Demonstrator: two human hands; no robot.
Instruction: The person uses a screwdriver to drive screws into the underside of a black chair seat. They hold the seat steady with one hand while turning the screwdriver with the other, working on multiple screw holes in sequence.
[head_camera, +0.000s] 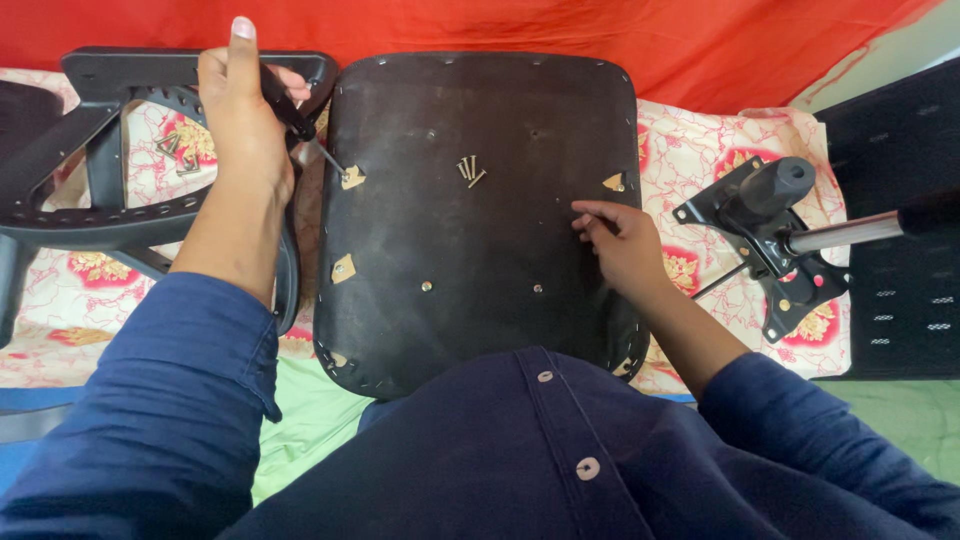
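A black chair seat base lies upside down in front of me on a flowered cloth. My left hand grips a black-handled screwdriver; its tip touches the seat near a torn tan patch at the upper left. My right hand rests on the seat's right side with fingertips pinched together near a small hole; I cannot tell whether it holds anything. Three loose screws lie on the upper middle of the seat.
A black plastic armrest frame lies to the left, partly under my left arm. A black metal tilt mechanism with a silver lever lies to the right. A black mesh chair back stands at the far right. Red cloth hangs behind.
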